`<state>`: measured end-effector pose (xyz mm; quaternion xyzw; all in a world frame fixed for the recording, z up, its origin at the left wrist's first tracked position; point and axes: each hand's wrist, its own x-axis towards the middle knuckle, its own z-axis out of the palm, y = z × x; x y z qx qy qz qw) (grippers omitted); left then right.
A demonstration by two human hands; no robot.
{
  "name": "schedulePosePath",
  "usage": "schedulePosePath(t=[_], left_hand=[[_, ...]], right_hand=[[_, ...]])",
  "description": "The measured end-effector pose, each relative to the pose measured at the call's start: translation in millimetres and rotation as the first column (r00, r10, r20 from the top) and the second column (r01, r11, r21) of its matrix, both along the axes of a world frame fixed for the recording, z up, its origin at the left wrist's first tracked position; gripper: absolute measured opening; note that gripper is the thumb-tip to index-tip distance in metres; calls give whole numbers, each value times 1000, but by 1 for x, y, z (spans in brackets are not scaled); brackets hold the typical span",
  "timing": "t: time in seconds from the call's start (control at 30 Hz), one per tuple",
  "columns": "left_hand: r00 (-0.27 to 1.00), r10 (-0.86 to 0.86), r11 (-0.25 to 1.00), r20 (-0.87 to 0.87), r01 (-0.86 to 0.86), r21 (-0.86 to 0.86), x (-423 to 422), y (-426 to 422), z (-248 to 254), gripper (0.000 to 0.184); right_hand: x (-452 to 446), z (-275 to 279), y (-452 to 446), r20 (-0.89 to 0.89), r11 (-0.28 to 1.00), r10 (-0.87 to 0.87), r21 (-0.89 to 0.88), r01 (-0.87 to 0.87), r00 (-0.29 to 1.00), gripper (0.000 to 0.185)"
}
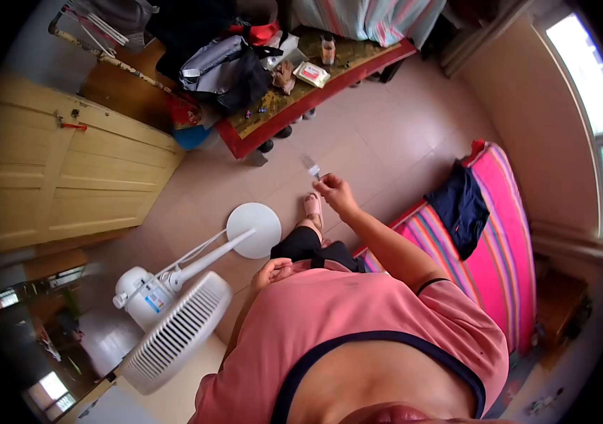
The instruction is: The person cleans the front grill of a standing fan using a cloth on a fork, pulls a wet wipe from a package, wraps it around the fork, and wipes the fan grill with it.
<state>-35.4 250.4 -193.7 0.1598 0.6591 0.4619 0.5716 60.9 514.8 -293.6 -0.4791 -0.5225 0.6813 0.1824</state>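
Observation:
My right hand (337, 195) is held out over the tiled floor, closed in a pinch. From its fingertips a small metal fork (311, 166) points away toward the table, its tines at the far end. My left hand (272, 272) rests low by my waist, near my black shorts (300, 244). Its fingers are loosely bent, and I see nothing in them.
A white standing fan (174, 332) leans across the left side, its round base (253, 230) by my foot. Ahead is a red-edged table (245, 141) with bags, a wipes pack (312, 74) and a bottle (328, 49). A striped pink bed (503, 240) lies right, a yellow door (75, 162) left.

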Motion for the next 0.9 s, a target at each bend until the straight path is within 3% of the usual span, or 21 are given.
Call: schedulePosePath(t=[0.07,0.13,0.17,0.23,0.33,0.4,0.47,0.53,0.57,0.63,0.8,0.9], left_hand=[[997,73,997,4,-73,20,-18,36,4,35],[975,202,977,94,-207,52,-33,63,3,32],[962,270,953,45,-273,131,-39,78,-6,28],[938,339,935,-76,-326,141,-55,104,-8,27],[894,437,898,-97,-428,97,-74,134,10,26],[860,498,867,-110,-496,49,-85,148,10,29],[827,548,835,-124,-550,20,-92,165,12,32],[758,631,762,-166,-645,-48,-98,184,5,43],[751,637,753,-176,-655,-67,-98,192,0,43],[694,654,700,-302,-706,-105,-96,205,-11,48],[648,720,613,-247,-761,-210,-59,221,-58,54],[715,662,631,-223,-693,-350,-38,269,-68,58]], right_hand=[[-30,-8,40,54,990,90,108,-95,994,30],[-53,8,76,419,965,191,83,-247,888,44],[-60,-29,91,309,975,60,185,-122,949,51],[-70,-37,132,369,993,110,4,-120,923,47],[-73,-61,184,408,954,224,95,-286,885,51],[-84,-79,222,561,922,182,187,-338,807,30],[-91,-116,270,560,782,175,421,-460,810,25],[-118,-145,313,696,717,106,441,-539,710,27],[-133,-156,338,765,759,157,312,-572,625,24],[-158,-186,372,808,726,91,347,-593,583,27],[-225,-235,449,865,764,254,94,-639,432,47],[-248,-273,479,896,692,282,57,-719,343,61]])
